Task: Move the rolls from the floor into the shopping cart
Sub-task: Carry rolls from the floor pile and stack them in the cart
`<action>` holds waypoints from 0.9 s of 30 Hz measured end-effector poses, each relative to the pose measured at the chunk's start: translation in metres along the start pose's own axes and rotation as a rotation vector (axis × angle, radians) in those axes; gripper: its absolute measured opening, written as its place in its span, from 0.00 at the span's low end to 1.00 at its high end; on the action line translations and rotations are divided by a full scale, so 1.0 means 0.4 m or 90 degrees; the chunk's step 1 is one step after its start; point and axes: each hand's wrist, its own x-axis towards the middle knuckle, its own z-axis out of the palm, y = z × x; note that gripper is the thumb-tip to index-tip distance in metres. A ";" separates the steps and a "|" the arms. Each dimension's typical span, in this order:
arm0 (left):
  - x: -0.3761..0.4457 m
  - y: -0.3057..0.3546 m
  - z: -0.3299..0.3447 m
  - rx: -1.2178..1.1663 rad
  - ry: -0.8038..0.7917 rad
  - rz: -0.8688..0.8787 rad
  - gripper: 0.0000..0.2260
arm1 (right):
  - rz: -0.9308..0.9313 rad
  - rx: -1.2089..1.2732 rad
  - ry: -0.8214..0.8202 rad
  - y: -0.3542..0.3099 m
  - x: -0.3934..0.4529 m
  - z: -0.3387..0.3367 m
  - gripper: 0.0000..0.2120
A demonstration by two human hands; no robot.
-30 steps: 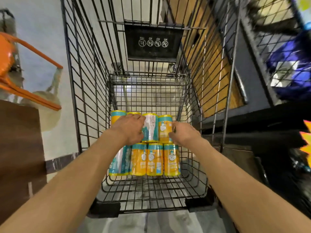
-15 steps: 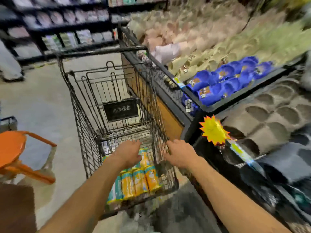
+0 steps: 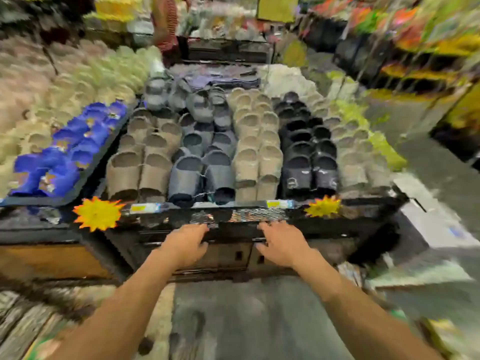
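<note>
Both hands empty, fingers loosely spread: left grip (image 3: 185,244) at 11 o'clock of centre, right grip (image 3: 281,242) at 1, before the slipper display (image 3: 233,152). No rolls or cart in view; wrapped rolls are probably light and soft, best clasped round the middle

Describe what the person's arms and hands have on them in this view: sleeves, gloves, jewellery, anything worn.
Nothing worn is visible. Both forearms are bare along all that shows, with no sleeve edge in frame. The left hand and right hand are bare too: no gloves, and no watch, bracelet or ring that the blurred picture lets me make out.
</note>
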 end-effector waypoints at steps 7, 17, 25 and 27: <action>0.124 0.523 0.073 0.090 -0.097 0.336 0.24 | 0.408 0.121 0.006 0.333 -0.470 0.111 0.25; 0.026 1.261 0.256 0.201 -0.172 0.650 0.20 | 0.792 0.241 0.057 0.613 -1.029 0.268 0.28; -0.009 1.728 0.367 0.260 -0.177 0.743 0.24 | 0.871 0.324 0.064 0.872 -1.266 0.336 0.29; -0.013 1.821 0.395 0.263 -0.189 0.756 0.24 | 0.892 0.339 0.070 0.937 -1.316 0.347 0.26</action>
